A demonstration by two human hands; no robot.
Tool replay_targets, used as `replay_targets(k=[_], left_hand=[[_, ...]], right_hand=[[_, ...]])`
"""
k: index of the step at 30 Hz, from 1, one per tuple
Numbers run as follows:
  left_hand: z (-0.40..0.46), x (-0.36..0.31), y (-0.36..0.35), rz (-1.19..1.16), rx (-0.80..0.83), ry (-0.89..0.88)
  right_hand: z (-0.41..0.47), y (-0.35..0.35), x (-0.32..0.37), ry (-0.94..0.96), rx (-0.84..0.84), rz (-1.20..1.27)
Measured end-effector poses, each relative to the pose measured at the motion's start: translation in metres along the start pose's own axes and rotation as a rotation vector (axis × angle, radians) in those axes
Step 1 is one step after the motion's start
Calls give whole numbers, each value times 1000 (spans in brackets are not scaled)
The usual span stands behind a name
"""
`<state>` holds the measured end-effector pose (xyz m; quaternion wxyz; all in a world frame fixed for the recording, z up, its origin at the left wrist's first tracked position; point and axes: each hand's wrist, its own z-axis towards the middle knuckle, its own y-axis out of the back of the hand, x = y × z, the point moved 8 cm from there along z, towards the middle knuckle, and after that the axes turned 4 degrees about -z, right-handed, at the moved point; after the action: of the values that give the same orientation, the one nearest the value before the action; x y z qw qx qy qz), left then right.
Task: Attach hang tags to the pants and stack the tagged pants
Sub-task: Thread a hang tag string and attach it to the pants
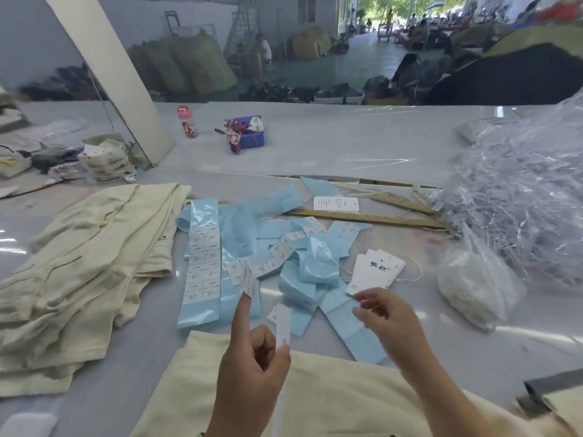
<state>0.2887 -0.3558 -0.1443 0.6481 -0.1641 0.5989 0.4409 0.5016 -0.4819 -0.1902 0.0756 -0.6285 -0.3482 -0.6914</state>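
Note:
A pair of cream pants (pixel 331 395) lies at the table's near edge under my hands. My left hand (pixel 252 364) pinches a white hang tag (pixel 281 323) between thumb and curled fingers, while its index finger points up with a small white sticker (pixel 249 283) on the tip. My right hand (pixel 383 313) hovers to the right, fingers loosely curled, just below a fanned stack of white hang tags (pixel 375 271) with strings. Whether it holds anything is unclear. Blue backing sheets with stickers (pixel 202 266) lie in the middle. A pile of cream pants (pixel 82 272) sits at the left.
Two wooden rulers (pixel 378 217) and a white card (pixel 336 204) lie behind the sheets. A heap of clear plastic bags (pixel 520 197) fills the right side, a small bag (pixel 476 288) in front. A pink-capped bottle (pixel 186 121) and blue box (pixel 249 134) stand further back.

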Motion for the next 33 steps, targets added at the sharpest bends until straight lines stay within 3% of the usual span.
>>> replay_targets(k=[3,5,10,14,20,24,33], left_hand=[[-2,-17,-9,-10,82,-63],[-8,-29,-12,-23,143,-102],[-34,-46,3,-135,233,-109],[-58,-47,16,-323,321,-43],[-70,-30,46,-436,327,53],[-71,-22,66,-425,258,89],[-83,-14,50,-467,347,271]], right_hand=[[-92,-45,49,106,350,90],[-129,-58,69,170,377,1],[-175,-55,94,219,133,-46],[-209,-54,94,130,-87,-2],[-239,-48,71,-114,-317,379],[-244,-60,55,-235,-266,577],[-241,-64,62,-152,-198,572]])
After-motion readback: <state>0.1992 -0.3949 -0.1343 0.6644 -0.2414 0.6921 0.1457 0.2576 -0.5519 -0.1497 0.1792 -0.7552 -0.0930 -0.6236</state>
